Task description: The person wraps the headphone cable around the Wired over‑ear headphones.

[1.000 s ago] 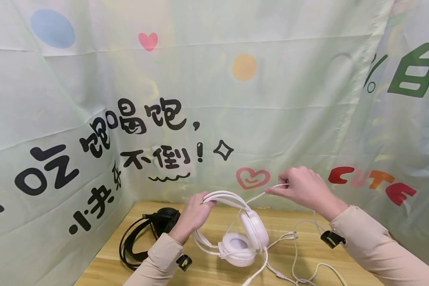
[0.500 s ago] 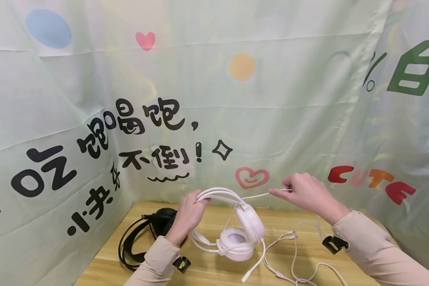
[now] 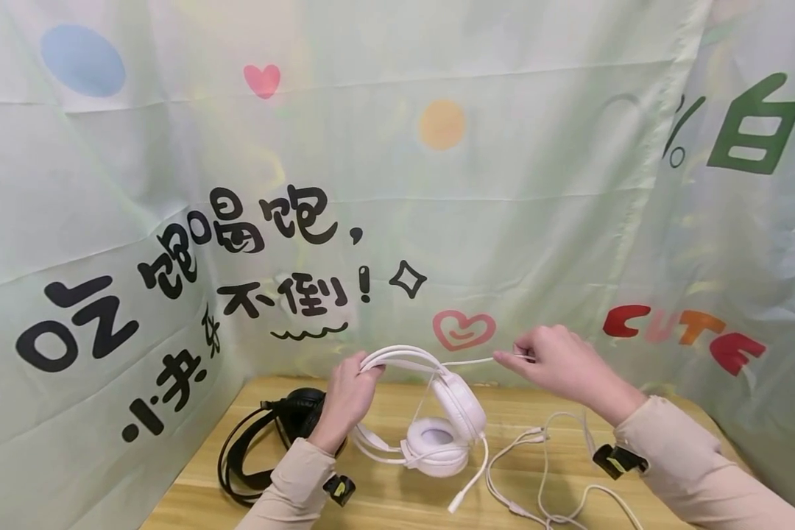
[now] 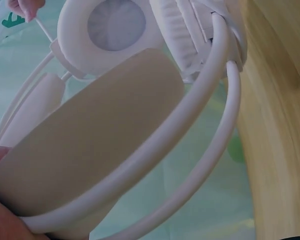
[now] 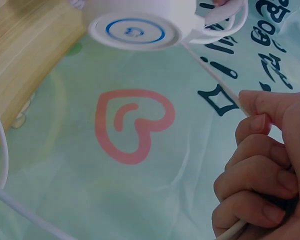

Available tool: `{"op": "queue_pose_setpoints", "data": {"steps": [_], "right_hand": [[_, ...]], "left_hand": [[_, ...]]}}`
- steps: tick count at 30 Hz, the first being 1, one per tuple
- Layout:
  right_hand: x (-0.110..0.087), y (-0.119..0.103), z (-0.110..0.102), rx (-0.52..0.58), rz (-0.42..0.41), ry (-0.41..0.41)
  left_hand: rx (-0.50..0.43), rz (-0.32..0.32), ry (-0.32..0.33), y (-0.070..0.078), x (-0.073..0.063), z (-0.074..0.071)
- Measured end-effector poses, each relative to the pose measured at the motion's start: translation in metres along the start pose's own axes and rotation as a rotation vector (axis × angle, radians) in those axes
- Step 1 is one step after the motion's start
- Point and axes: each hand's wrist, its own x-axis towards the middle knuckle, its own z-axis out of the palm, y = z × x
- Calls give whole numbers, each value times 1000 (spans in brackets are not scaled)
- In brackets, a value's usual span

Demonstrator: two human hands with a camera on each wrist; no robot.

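White over-ear headphones point(image 3: 460, 408) hang tilted above the table, with a short microphone boom point(image 3: 457, 503) pointing down from one ear cup. My left hand point(image 3: 348, 399) grips them by the headband, whose wide pad point(image 4: 105, 130) and two outer tubes fill the left wrist view. Up to the right, my right hand point(image 3: 563, 366) pinches a white cable point(image 3: 469, 361) between thumb and index finger. That cable point(image 5: 212, 70) runs straight from the headphones to the fingertips. The other fingers curl over it, and it comes out below them in the right wrist view.
Black headphones point(image 3: 305, 412) lie on the wooden table point(image 3: 384, 508), left of my left hand. Loose loops of white cable point(image 3: 546, 471) with a connector point(image 3: 536, 434) spread over the right side. A printed cloth point(image 3: 503, 221) hangs close behind.
My right hand has come down slightly, and the cable stretch between it and the headphones has gone from slanted to nearly level. The headphones have shifted a little up and left with my left hand.
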Motion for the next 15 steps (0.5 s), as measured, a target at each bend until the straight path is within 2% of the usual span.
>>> {"op": "queue_pose_setpoints", "data": {"steps": [15], "right_hand": [[-8,-11,-7,37,-37,33]], "left_hand": [[-38,-19,35,2,2,5]]}}
